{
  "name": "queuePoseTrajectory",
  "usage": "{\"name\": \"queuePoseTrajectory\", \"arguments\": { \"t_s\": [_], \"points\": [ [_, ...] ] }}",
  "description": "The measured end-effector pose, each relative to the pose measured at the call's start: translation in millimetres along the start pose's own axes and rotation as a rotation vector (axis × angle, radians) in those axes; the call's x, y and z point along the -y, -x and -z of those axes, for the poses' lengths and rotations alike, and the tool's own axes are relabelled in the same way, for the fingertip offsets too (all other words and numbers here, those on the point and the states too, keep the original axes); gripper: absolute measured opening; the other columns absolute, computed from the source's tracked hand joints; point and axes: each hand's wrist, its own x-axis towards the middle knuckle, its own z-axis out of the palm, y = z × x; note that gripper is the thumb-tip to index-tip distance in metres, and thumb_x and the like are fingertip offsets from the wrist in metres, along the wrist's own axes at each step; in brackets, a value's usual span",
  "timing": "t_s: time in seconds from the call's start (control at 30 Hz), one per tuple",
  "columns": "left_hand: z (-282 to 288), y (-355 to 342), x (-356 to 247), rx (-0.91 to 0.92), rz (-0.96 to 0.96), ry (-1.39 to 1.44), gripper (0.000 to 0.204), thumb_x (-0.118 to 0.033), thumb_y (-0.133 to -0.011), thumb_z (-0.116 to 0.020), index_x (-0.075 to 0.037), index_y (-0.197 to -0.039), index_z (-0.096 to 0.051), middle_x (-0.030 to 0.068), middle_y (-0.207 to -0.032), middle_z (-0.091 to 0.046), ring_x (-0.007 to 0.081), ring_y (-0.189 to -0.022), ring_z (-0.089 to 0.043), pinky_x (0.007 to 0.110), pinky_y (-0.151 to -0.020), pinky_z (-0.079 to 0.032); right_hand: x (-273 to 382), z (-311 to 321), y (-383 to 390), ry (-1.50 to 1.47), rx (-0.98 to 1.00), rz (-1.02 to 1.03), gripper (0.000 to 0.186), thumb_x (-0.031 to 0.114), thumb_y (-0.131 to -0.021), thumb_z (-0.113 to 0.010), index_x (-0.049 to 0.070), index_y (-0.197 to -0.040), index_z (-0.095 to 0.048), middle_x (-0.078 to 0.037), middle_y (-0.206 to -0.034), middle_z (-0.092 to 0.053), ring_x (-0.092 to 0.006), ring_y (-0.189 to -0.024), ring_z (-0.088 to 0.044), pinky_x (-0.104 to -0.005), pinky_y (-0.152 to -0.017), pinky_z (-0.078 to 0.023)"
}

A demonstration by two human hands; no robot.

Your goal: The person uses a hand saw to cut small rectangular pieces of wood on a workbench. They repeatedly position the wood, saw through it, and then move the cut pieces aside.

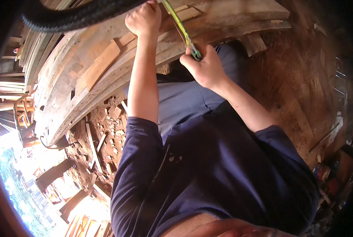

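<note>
My right hand [206, 69] grips the lower end of a long, slim yellow-green tool [178, 23], which has a thin strip alongside it and slants up toward the top edge. My left hand [144, 19] is closed in a fist just left of the tool's upper part; what is inside it I cannot make out. Both hands are over a stack of long pale wooden boards [61, 94], with a smaller tan plank [103, 65] lying on top. My grey-trousered leg [176, 100] is beneath my arms.
A thick black braided tube or cord [65, 21] curves across the top left. Wood offcuts [99, 146] litter the dirt floor [275, 87]. More stacked timber [8, 87] stands at the far left, near bright daylight. Assorted clutter [330, 173] lines the right edge.
</note>
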Motion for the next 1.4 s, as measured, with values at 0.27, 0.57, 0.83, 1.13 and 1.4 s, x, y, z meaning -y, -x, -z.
{"name": "queuePoseTrajectory", "arguments": {
  "t_s": [0.27, 0.57, 0.83, 1.13, 1.4],
  "points": [
    [3.0, -8.7, -5.2, -0.057, -0.001, 0.118, 0.057, -0.028, -0.097, -0.053, -0.012, -0.043, -0.056, 0.0110, -0.040, -0.053, 0.0310, -0.033, -0.050, 0.043, -0.043, -0.044, -13.1, 13.1, 5.0, -0.081, 0.037, 0.028, 0.023, 0.005, -0.095, -0.068, 0.009, -0.077, -0.053, 0.008, -0.063, -0.047, -0.0015, -0.057, -0.040, -0.0254, -0.050, -0.030],
    [3.6, -9.1, -4.2, -0.121, -0.016, 0.217, 0.055, -0.027, -0.095, -0.058, -0.013, -0.042, -0.051, 0.0100, -0.040, -0.050, 0.0319, -0.034, -0.049, 0.041, -0.041, -0.042, 1.6, -4.0, 8.4, -0.122, -0.051, 0.015, 0.022, 0.006, -0.094, -0.069, 0.009, -0.079, -0.054, 0.007, -0.061, -0.048, -0.0028, -0.052, -0.042, -0.0260, -0.047, -0.033],
    [20.3, -2.5, -7.4, -0.174, -0.024, 0.190, 0.046, -0.021, -0.093, -0.058, -0.017, -0.048, -0.053, 0.0025, -0.047, -0.058, 0.0227, -0.043, -0.058, 0.037, -0.046, -0.038, 18.1, 19.3, 13.8, -0.144, 0.027, -0.027, 0.025, 0.007, -0.096, -0.069, 0.008, -0.074, -0.055, 0.005, -0.061, -0.048, -0.0055, -0.053, -0.043, -0.0270, -0.050, -0.034],
    [25.9, 0.0, -8.7, -0.196, -0.041, 0.171, 0.043, -0.021, -0.093, -0.059, -0.018, -0.050, -0.055, 0.0006, -0.047, -0.058, 0.0204, -0.042, -0.055, 0.035, -0.047, -0.035, 36.6, 16.1, -25.5, -0.350, -0.030, 0.048, 0.027, 0.016, -0.092, -0.071, 0.011, -0.069, -0.057, 0.005, -0.056, -0.053, -0.0052, -0.051, -0.049, -0.0273, -0.048, -0.038],
    [24.0, 2.4, -5.6, -0.256, -0.062, 0.213, 0.042, -0.022, -0.092, -0.061, -0.017, -0.050, -0.054, 0.0006, -0.043, -0.050, 0.0203, -0.041, -0.051, 0.034, -0.046, -0.032, 53.9, 66.2, -118.9, 0.585, -0.409, 0.369, 0.042, 0.042, -0.086, -0.076, 0.005, -0.069, -0.065, -0.020, -0.066, -0.068, -0.0380, -0.067, -0.070, -0.0459, -0.059, -0.053]
  ]
}}
